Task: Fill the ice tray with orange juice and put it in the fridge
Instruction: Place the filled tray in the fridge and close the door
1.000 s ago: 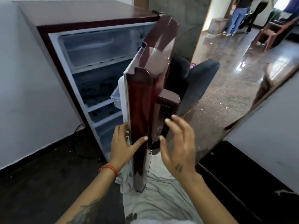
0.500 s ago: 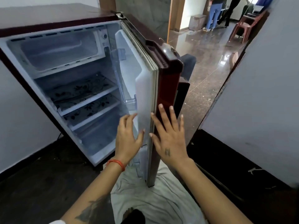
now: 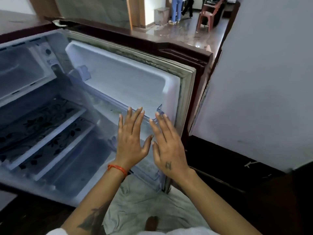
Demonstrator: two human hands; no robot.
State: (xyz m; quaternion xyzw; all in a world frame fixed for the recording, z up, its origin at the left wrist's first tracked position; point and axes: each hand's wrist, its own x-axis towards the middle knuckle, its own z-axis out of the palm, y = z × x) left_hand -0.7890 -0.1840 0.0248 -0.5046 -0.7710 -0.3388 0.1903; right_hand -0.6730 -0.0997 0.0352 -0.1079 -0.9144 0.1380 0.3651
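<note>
Here, seen from a head-worn camera looking down, a small maroon fridge (image 3: 177,46) stands with its door (image 3: 128,85) swung wide to the right, the white inner liner facing the viewer. Two bare hands are raised in front of the door. The left hand (image 3: 132,138) has its fingers straight and spread, holding nothing. The right hand (image 3: 167,146) is likewise flat with straight fingers, gripping nothing; its fingertips lie at the clear rail of the door shelf (image 3: 135,110), though whether they touch it cannot be told.

The ice tray is nowhere in view, and neither is any orange juice, so the filling looks not yet done (or the tray is simply out of frame).

As a judgement: a filled tray would be light but awkward, its shallow liquid quick to slop over, so it is best held level by both short ends. The door itself looks stiff and fairly heavy, and is best moved by its outer edge.

Counted: two hands, one fridge, one door, one freezer box (image 3: 18,72) at top left, two patterned shelves (image 3: 44,126) below it, and one orange thread bracelet (image 3: 118,168) on the left wrist. A pale cloth (image 3: 135,206) lies on the floor below the door.
</note>
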